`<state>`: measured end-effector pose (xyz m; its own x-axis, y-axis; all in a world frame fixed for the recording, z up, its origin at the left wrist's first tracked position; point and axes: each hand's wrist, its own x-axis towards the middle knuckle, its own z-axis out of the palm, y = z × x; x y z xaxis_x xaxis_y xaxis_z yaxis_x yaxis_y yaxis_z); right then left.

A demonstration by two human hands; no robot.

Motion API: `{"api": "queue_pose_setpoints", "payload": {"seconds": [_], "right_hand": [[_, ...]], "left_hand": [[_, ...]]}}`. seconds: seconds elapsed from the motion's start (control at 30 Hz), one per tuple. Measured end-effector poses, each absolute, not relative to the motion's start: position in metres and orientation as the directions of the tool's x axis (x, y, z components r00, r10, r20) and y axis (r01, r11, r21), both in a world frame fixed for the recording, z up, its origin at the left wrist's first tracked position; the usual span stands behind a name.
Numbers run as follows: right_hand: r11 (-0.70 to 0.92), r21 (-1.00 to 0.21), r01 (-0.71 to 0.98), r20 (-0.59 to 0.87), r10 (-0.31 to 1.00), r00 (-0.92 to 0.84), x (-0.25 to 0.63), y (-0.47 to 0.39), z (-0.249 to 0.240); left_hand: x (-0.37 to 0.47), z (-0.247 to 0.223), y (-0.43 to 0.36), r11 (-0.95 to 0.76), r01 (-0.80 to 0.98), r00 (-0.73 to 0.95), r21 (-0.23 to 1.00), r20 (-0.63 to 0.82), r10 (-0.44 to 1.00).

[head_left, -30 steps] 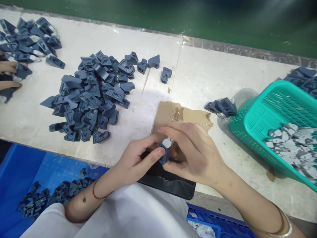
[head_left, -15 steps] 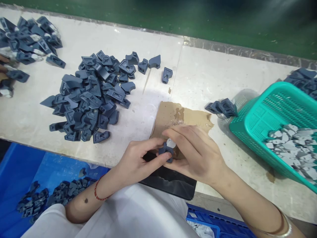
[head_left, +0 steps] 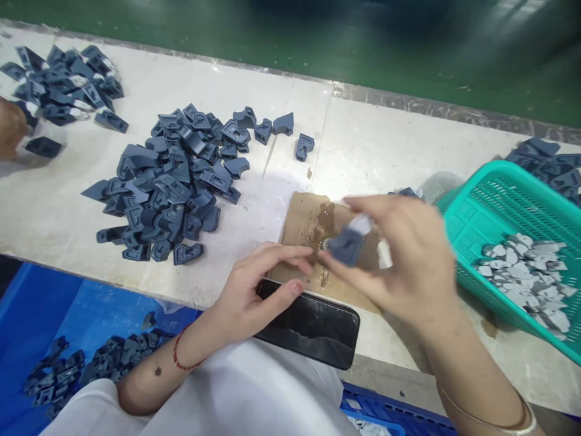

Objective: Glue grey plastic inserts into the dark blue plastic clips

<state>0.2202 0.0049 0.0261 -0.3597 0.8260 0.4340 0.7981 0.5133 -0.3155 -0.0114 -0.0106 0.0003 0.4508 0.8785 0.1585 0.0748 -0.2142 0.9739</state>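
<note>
Blurred by motion, my right hand (head_left: pixel 399 260) grips a dark blue plastic part (head_left: pixel 347 245) with a white piece (head_left: pixel 361 224) at its upper end. It is above a brown cardboard sheet (head_left: pixel 295 224) with wet, shiny spots. Another small white piece (head_left: pixel 384 254) shows beside my right palm. My left hand (head_left: pixel 263 290) holds nothing; its thumb and fingers are apart over the cardboard's left side and the edge of a black phone (head_left: pixel 313 330). A large heap of dark blue plastic parts (head_left: pixel 167 181) lies to the left of my hands.
A green basket (head_left: pixel 472 188) with white-grey pieces (head_left: pixel 531 278) stands at right, more blue parts (head_left: pixel 544 160) behind it. Another person's hand (head_left: pixel 11 130) is at far left, near a second heap (head_left: pixel 68 85). Below the table edge, a blue bin (head_left: pixel 86 303) holds dark parts.
The blue part has left my left hand and moved right in my right hand. My left fingers have opened. The other person's hand has moved away from a blue part, now on the table.
</note>
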Motion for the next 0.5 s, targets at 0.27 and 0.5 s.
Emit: {"api": "queue_pose_setpoints", "payload": {"seconds": [0.27, 0.5], "right_hand": [[-0.068, -0.040, 0.997, 0.305, 0.949, 0.077, 0.280, 0.011, 0.015], [-0.156, -0.114, 0.981, 0.292, 0.939, 0.184, 0.285, 0.013, 0.017]], "left_hand": [[-0.009, -0.001, -0.009, -0.310, 0.176, 0.429, 0.934, 0.211, 0.878], [-0.015, 0.003, -0.011, -0.469, 0.336, 0.377, 0.817, 0.339, 0.862]]}}
